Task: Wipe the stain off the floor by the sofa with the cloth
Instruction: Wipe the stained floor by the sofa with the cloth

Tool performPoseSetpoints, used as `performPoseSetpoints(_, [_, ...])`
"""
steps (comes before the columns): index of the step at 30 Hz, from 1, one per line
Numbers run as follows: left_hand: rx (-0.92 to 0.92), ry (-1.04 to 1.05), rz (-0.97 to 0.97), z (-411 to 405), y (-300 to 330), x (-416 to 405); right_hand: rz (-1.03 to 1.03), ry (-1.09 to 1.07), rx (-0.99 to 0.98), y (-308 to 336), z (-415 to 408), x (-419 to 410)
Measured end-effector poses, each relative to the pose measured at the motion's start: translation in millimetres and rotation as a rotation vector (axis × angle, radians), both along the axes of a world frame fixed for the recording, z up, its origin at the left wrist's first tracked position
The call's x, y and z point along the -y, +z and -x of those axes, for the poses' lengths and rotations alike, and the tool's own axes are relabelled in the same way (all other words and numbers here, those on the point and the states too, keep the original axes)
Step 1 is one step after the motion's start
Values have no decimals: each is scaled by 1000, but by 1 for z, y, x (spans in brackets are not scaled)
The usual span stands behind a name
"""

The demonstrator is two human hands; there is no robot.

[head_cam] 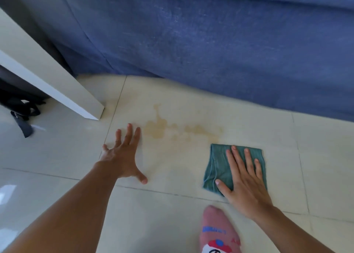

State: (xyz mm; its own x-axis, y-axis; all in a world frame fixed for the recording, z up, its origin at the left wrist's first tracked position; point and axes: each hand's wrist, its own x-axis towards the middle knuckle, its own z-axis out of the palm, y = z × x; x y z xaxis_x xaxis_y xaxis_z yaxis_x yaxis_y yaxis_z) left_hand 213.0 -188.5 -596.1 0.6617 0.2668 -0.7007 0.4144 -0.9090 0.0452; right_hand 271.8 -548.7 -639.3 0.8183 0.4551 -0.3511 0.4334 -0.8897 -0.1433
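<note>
- The stain (pixel 178 130) is a pale yellow-brown smear on the cream tiled floor (pixel 191 224), spread sideways in patches just in front of the blue sofa (pixel 210 42).
- The cloth (pixel 216 168) is teal, folded into a rough square, and lies flat on the floor below the stain's right end; its top edge seems to sit just short of the stain, though the stain's faint border makes that hard to judge.
- The right hand (pixel 243 178) lies palm down on the cloth with fingers straight and spread, pressing on it rather than gripping; the heel of the hand reaches past the cloth's near edge.
- The left hand (pixel 122 157) is flat on the bare floor, fingers splayed wide, holding nothing; its fingertips (pixel 137 131) stop just left of the stain's darkest patch.
- The two hands are well apart, with the stain between and beyond them.
- A foot in a pink sock (pixel 218 233) with a printed design stands near the right wrist.
- A white furniture leg (pixel 57 86) meets the floor at left, beside the sofa; dark straps (pixel 21 116) lie behind it.
</note>
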Motion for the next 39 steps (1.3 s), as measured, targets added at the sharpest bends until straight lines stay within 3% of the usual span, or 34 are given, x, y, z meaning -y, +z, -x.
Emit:
performPoseSetpoints(6, [8, -14, 6, -1, -1, 1, -14, -113, 25, -2, -55, -14])
performPoseSetpoints(14, [23, -19, 4, -5, -2, 3, 35, -68, 60, -6, -142, -35])
performPoseSetpoints(23, [60, -22, -11, -5, 1, 5, 11, 81, 107, -4, -160, -137])
performPoseSetpoints(33, [176, 107, -20, 26, -2, -20, -94, 259, 4, -4, -143, -297])
performPoseSetpoints(39, [140, 161, 18, 33, -7, -43, -62, 284, -58, -4, -140, -328])
